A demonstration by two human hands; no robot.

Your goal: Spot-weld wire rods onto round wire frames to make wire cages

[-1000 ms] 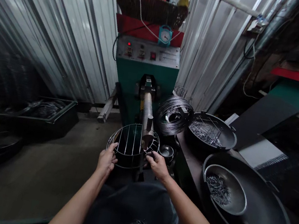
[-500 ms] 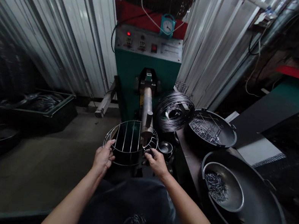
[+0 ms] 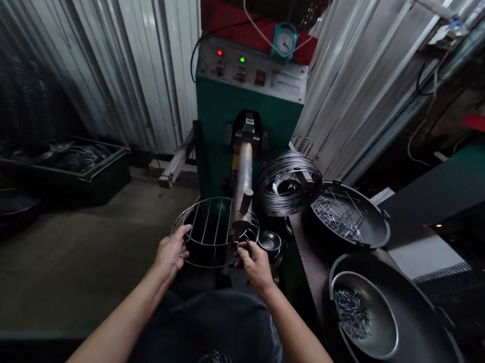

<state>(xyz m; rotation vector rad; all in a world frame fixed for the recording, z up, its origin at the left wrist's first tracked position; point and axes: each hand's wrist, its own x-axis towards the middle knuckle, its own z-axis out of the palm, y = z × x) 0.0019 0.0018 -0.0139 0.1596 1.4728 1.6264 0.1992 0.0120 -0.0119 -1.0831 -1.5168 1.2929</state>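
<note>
A round wire basket frame (image 3: 208, 243) sits under the metal arm (image 3: 245, 176) of a green machine (image 3: 218, 105). My left hand (image 3: 172, 252) is closed on the frame's left rim. At the right part of the rim, my right hand (image 3: 255, 263) is pinched beside the machine's tip; what its fingers hold is too small to make out. A small orange glow shows at the tip, just by those fingers. On the control panel (image 3: 283, 82), a red and a green light are lit.
Right of the machine hang wire rings (image 3: 289, 183). Farther right are a black pan with wire pieces (image 3: 380, 224) and a large pan (image 3: 424, 345) holding a metal bowl (image 3: 391, 320). A green bin (image 3: 103, 172) stands left. Short wires (image 3: 215, 362) lie on my lap.
The green panel light has come on, and an orange glow has appeared at the machine's tip. The whole view has shifted slightly; both hands stay at the frame.
</note>
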